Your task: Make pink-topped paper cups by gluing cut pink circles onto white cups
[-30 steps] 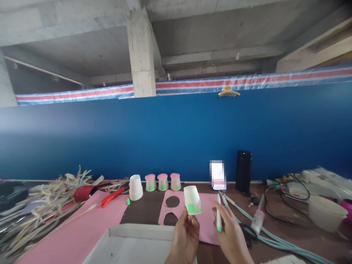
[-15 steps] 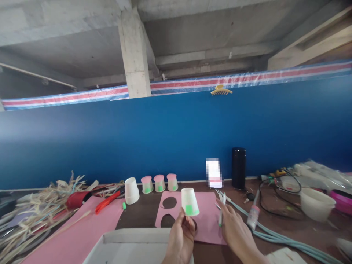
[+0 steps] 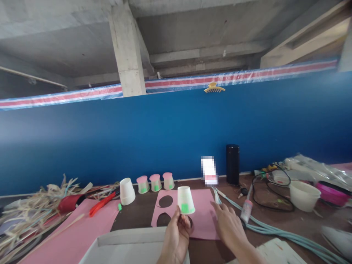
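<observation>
My left hand (image 3: 177,234) is closed on a white paper cup (image 3: 184,196), held upside down with its wide rim low. A bright green patch (image 3: 184,208) marks its side near the rim. My right hand (image 3: 229,225) lies low over the right edge of a pink sheet (image 3: 203,216), fingers stretched out and apart. At its fingertips is a white marker (image 3: 216,198), its lower part hidden by the hand. The sheet has round holes cut in it. Behind it stand three small cups (image 3: 156,183) with pink tops and green patches.
Left are stacked white cups (image 3: 127,191), a green cap (image 3: 119,207), red-handled scissors (image 3: 102,204) and a heap of strips (image 3: 41,205). A white tray (image 3: 129,234) lies in front. A black bottle (image 3: 232,165), glue bottle (image 3: 246,211), cables (image 3: 275,231) and a tub (image 3: 304,196) stand right.
My right hand has lowered and flattened, and the marker's green tip no longer shows. The left hand keeps the cup in much the same place. The whole view has shifted slightly.
</observation>
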Motion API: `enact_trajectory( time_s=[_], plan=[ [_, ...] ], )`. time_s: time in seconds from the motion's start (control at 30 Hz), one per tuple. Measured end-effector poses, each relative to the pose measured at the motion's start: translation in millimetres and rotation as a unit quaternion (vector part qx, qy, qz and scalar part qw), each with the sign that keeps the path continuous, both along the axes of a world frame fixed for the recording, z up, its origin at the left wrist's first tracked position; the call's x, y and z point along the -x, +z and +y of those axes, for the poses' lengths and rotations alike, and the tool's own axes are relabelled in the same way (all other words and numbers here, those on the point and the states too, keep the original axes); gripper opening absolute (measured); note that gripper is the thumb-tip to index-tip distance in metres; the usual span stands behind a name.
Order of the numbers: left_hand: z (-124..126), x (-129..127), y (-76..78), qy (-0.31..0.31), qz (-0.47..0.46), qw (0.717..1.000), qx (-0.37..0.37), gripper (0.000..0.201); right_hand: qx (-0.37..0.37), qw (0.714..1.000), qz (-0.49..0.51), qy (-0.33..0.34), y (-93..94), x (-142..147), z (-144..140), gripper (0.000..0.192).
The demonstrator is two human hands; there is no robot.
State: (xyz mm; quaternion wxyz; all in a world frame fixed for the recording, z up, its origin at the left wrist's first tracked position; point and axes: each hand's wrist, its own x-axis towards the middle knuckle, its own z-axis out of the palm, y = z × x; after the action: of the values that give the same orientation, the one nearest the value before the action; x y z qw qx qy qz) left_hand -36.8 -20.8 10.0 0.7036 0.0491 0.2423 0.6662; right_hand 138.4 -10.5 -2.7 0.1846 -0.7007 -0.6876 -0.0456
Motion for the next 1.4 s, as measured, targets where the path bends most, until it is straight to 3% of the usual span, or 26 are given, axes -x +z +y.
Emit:
enact_trajectory(
  time_s=[0.37, 0.5, 0.7, 0.83, 0.93, 1.03, 1.23, 1.4],
  plan=[
    [1.1, -0.1, -1.1, -0.013, -0.02, 1.0, -0.002, 0.009, 0.009, 1.0, -0.011, 0.001, -7.6, 1.8, 4.2, 0.041],
    [1.2, 0.9, -1.0, -0.025, -0.029, 0.999, -0.006, 0.011, 0.001, 1.0, -0.008, 0.01, -9.6, 0.5, 3.1, 0.05],
    [0.2, 4.1, 0.7, -0.041, -0.061, 0.997, -0.001, 0.008, -0.072, 0.984, 0.134, 0.087, -11.5, -6.5, 14.6, 0.045],
    [0.5, 5.3, 2.3, -0.036, -0.08, 0.996, -0.007, 0.002, -0.169, 0.947, 0.255, 0.094, -2.2, -5.9, 14.4, 0.03],
    [0.2, 5.4, 3.9, -0.034, -0.095, 0.995, -0.005, 0.002, -0.185, 0.925, 0.319, 0.093, 3.5, -2.3, 9.0, 0.024],
    [-0.8, 5.3, 5.5, -0.041, -0.102, 0.994, 0.0, 0.004, -0.162, 0.893, 0.409, 0.098, 3.0, 4.1, 6.3, 0.024],
    [-3.8, 4.2, 9.7, -0.054, -0.103, 0.993, -0.001, 0.002, -0.04, 0.783, 0.609, 0.123, -3.5, 26.3, 9.2, 0.04],
    [-5.7, 0.8, 12.0, -0.093, -0.085, 0.992, 0.013, 0.004, 0.006, 0.718, 0.685, 0.124, 3.1, 36.9, 8.6, 0.042]
  ],
)
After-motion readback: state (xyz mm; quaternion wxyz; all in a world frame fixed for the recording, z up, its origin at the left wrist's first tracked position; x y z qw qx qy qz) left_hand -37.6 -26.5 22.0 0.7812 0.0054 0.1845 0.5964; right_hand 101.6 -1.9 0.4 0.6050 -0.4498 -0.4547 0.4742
